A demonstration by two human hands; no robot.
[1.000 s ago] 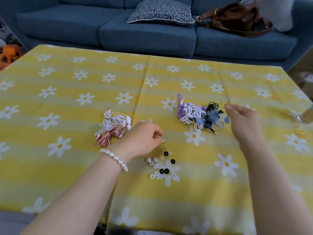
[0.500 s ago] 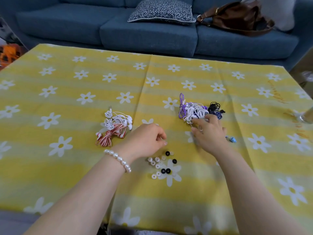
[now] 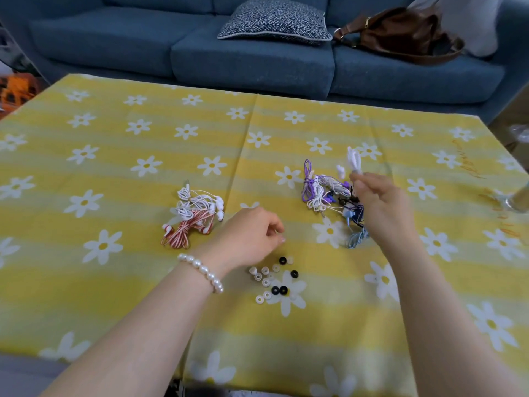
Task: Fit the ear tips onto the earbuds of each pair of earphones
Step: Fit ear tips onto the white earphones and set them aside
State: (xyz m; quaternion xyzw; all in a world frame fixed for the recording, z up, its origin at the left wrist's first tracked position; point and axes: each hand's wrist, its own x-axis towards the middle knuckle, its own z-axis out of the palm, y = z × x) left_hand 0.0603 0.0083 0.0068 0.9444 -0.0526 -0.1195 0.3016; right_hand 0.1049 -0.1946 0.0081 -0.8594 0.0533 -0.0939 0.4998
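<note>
Several loose white and black ear tips (image 3: 271,277) lie on the yellow daisy tablecloth (image 3: 114,282). Just above them rests my left hand (image 3: 249,236), fingers loosely curled, with nothing visible in it. My right hand (image 3: 380,207) pinches a white pair of earphones (image 3: 355,160) and holds it raised over the right-hand tangle of purple, white, black and blue earphones (image 3: 323,191). To the left lies a second bundle of white and red-striped earphones (image 3: 194,214).
A blue sofa (image 3: 252,61) stands behind the table, with a patterned cushion (image 3: 274,21) and a brown bag (image 3: 400,35) on it. A clear glass object (image 3: 516,200) sits at the table's right edge. Orange items (image 3: 14,87) are at far left.
My right hand reached into the right-hand tangle, took hold of a white pair and lifted it up and to the right. My left hand stayed where it was.
</note>
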